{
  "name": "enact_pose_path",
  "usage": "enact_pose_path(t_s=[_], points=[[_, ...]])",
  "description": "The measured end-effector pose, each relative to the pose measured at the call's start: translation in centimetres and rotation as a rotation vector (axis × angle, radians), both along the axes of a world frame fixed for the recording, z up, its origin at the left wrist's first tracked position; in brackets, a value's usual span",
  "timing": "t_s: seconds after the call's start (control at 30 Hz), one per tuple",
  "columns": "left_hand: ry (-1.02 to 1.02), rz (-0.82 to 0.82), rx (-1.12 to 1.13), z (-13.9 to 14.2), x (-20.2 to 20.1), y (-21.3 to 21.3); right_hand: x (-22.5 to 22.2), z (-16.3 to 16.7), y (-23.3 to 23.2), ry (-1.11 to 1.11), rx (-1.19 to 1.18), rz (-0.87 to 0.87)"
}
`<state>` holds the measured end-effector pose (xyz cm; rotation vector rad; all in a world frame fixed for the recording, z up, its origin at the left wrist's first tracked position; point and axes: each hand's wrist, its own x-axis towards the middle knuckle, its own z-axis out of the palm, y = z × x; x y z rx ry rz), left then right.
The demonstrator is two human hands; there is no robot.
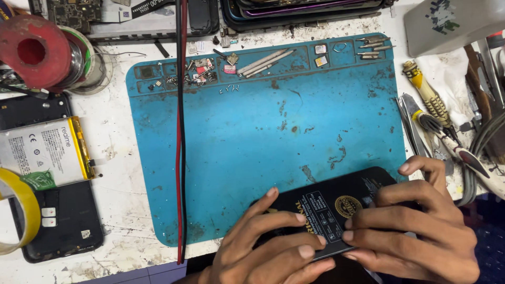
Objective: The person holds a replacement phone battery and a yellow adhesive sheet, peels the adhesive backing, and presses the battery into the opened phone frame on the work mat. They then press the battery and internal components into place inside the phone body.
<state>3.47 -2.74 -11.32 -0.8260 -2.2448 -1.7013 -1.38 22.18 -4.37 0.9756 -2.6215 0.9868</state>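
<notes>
Both hands, left hand [268, 244] and right hand [421, 231], grip the black phone battery [329, 208] with curled fingers.

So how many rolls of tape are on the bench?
2: a red roll at the top left corner and a yellow roll at the left edge, partly cut off. Others may lie out of view.

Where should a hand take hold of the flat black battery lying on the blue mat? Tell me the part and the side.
Grip the flat black battery by its long edges, coming from above. It lies flat and tilted on the blue mat, so only thin edges offer purchase. The left hand and right hand already cover its near side.
</notes>
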Motion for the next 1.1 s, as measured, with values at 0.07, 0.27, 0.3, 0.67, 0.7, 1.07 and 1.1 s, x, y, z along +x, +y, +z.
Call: enact_pose_path(t_s=[0.07,0.27,0.3,0.67,0.7,1.07,1.1], points=[[0.034,-0.006,0.011,0.0,-0.4,0.2,-0.2,-0.1,-0.1,0.033,-0.026,0.009],[-0.019,-0.016,-0.088,0.6,-0.4,0.2,-0.4,-0.5,0.3,0.055,-0.031,0.042],[-0.007,-0.018,-0.089,0.6,-0.5,0.2,-0.4,-0.4,0.3,0.064,-0.021,0.052],[-0.018,-0.013,-0.135,-0.9,0.4,0.4,-1.5,-1.1,1.5,0.027,-0.182,0.03],[-0.016,-0.019,-0.121,-1.1,0.4,0.3,-1.6,-1.5,1.8,0.035,-0.2,0.052],[-0.071,-0.038,-0.091,-1.1,0.4,0.6,-1.8,-2.3,1.3,0.021,-0.322,0.062],[-0.086,-0.03,-0.108,-0.9,0.4,0.6,-1.8,-1.9,1.2,-0.011,-0.292,0.027]])
